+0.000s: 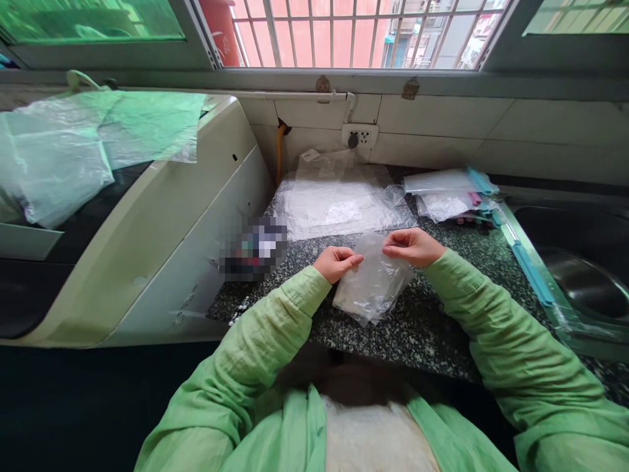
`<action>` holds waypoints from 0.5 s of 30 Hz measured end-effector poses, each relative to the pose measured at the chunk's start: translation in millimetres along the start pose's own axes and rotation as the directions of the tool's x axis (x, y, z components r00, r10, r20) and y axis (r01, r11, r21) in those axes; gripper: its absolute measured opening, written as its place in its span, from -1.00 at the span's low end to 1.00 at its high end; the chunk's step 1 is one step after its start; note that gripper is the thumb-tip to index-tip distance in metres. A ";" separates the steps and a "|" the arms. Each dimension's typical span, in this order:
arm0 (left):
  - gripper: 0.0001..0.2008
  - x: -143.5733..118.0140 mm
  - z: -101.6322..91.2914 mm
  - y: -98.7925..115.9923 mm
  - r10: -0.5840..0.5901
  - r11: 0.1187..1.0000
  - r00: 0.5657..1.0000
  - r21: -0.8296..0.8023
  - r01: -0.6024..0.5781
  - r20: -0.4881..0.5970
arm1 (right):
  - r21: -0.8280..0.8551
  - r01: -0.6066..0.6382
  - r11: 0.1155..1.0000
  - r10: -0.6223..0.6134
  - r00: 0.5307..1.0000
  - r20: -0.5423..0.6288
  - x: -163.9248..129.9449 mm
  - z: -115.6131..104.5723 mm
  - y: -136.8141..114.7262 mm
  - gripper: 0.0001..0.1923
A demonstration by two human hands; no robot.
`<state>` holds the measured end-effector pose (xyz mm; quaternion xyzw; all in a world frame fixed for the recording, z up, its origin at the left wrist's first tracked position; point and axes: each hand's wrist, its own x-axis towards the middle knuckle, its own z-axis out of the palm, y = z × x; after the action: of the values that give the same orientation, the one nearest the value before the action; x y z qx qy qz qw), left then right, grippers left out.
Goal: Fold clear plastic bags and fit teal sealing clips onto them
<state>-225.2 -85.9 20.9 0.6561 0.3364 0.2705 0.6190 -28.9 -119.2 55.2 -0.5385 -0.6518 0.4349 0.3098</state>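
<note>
A clear plastic bag [371, 285] hangs between my two hands above the speckled dark countertop [314, 321]. My left hand [337, 262] pinches its upper left edge between thumb and fingers. On the upper right edge, my right hand [413, 247] has the same kind of pinch. The bag looks thin, wrinkled and see-through. Just beyond my hands lies a spread of flat clear plastic bags [327, 206]. To their right rests a pile of folded plastic bags [445, 196] with blue and pink strips along their edges.
A metal sink [590, 282] is at the right, with a blue-edged plastic bag [528, 262] along its rim. At the left stands a large pale appliance [196, 216] with plastic sheets [122, 131] on top. A wall socket [361, 135] and barred window [354, 33] are behind.
</note>
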 end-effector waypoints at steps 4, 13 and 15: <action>-0.54 0.3 0.0 -0.5 -0.012 1.000 1.000 -0.008 0.012 0.004 | 0.008 0.009 1.000 -0.008 1.000 -0.018 0.6 -1.0 1.4 -0.64; -0.53 1.4 0.8 -4.6 -0.036 0.999 0.997 0.000 0.036 0.069 | -0.068 0.014 0.998 -0.019 0.997 -0.074 1.5 0.8 2.7 -0.66; -0.51 1.7 0.2 -6.8 -0.044 0.999 0.994 0.008 0.043 0.099 | -0.077 0.019 0.997 -0.025 0.997 -0.069 1.2 1.2 2.0 -0.67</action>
<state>-224.7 -84.7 13.9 0.6630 0.3202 0.2231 0.6388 -29.4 -118.2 52.8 -0.5577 -0.6626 0.3870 0.3165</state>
